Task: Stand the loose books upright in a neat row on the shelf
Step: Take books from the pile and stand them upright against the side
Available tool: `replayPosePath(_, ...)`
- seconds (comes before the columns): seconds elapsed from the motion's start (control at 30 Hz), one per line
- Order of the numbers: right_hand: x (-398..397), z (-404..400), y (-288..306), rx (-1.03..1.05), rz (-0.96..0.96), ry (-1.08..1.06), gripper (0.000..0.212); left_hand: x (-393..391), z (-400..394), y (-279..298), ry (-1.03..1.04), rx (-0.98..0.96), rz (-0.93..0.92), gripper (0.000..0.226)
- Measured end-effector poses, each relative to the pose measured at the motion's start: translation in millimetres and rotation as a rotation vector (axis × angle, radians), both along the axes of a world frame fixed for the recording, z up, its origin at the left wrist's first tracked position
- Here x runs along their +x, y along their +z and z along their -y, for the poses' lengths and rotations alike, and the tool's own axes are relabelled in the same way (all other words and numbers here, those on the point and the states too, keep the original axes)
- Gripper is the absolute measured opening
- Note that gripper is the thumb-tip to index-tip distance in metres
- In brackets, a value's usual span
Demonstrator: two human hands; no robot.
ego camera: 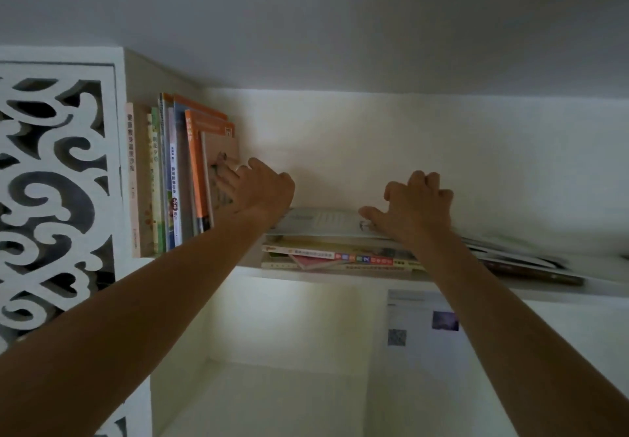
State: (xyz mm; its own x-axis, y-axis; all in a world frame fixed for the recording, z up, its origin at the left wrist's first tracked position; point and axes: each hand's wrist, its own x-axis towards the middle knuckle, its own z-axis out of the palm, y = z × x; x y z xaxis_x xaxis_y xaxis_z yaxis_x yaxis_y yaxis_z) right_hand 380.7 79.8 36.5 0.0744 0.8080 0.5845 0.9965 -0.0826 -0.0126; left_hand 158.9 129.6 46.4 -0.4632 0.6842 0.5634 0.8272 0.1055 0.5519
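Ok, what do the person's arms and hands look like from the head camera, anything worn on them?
Both forearms are bare up to the picture's edge, with no sleeves, watch or gloves in view. The left hand wears a thin pale ring on one finger, and one fingernail looks dark. The right hand shows no ring or other wear.

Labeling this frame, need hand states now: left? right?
Left hand: open, fingers pressed flat against the last upright book.
Right hand: fingers curled, thumb on the top flat book; a real grip cannot be told.
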Motion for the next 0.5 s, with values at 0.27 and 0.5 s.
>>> replayPosePath(0.27,55,11,10,-0.586,-0.065,0.228,0.108,10,-7,-10,0.06,0.01,0.084,0.069)
replayPosePath(0.5,59,0,6,-0.368,-0.071,0.364,0.067,14,-1,-8,0.04,0.026,0.11,0.064)
